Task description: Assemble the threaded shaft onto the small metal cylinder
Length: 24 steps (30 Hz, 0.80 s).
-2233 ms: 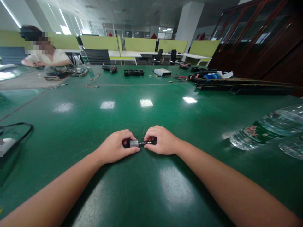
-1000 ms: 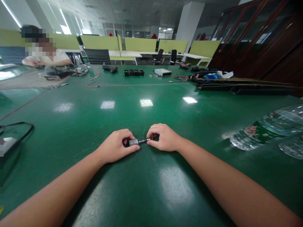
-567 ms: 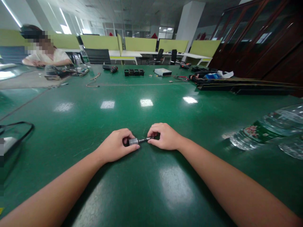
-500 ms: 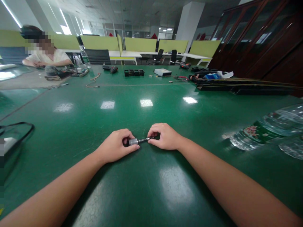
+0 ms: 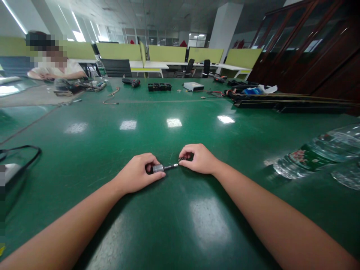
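My left hand (image 5: 140,173) is closed around a silver cylinder with a thin shaft (image 5: 158,168), its thumb along the near side and fingers on the far side. The shaft is dark with a bright tip and points right, towards my other hand. Just past that tip, my right hand (image 5: 197,159) pinches a small dark metal piece (image 5: 182,160) between thumb and fingertips. A narrow gap separates the piece from the shaft. Fingers cover most of the small piece, so its exact kind cannot be told. Both hands are low over the green table (image 5: 157,225).
Clear plastic bottles (image 5: 309,155) lie at the right. A black cable (image 5: 35,150) is at the left edge. Along the far side are a power drill (image 5: 131,82), a black block (image 5: 159,87), a white box (image 5: 193,86) and dark strips (image 5: 292,102). A person (image 5: 57,69) sits far left.
My right hand has moved slightly right and away from me with the small dark piece, off the end of the shaft, baring its bright tip. My left hand has stayed in place.
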{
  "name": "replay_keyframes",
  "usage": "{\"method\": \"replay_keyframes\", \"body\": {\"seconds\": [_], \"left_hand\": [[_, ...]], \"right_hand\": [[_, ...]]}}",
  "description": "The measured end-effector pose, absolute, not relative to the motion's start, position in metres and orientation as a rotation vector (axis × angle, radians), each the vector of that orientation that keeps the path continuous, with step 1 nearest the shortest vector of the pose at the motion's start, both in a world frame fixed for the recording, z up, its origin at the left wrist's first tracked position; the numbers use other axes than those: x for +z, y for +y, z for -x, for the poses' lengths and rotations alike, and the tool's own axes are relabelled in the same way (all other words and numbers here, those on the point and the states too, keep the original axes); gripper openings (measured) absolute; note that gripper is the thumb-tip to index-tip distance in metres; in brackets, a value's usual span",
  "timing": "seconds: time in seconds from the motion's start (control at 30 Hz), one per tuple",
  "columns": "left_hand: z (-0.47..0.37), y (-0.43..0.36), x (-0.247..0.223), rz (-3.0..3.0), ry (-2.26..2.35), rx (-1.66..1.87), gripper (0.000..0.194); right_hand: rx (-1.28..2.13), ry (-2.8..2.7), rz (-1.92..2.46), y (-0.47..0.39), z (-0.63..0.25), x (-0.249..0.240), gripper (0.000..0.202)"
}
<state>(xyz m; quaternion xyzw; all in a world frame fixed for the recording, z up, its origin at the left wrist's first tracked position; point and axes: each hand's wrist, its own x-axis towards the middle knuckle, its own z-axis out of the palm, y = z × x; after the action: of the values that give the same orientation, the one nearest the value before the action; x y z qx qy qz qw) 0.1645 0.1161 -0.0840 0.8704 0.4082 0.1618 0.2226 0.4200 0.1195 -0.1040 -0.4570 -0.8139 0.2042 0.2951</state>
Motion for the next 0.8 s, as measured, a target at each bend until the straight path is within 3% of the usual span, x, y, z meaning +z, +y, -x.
{"method": "replay_keyframes", "body": {"seconds": [0.5, 0.8], "left_hand": [[-0.164, 0.117, -0.085, -2.388, 1.076, 0.473, 0.027], [-0.164, 0.118, -0.086, -2.427, 1.013, 0.481, 0.028]], "right_hand": [[0.605, -2.266, 1.069, 0.11, -0.408, -0.099, 0.006], [0.724, -2.242, 1.029, 0.1, -0.393, -0.097, 0.028]]}}
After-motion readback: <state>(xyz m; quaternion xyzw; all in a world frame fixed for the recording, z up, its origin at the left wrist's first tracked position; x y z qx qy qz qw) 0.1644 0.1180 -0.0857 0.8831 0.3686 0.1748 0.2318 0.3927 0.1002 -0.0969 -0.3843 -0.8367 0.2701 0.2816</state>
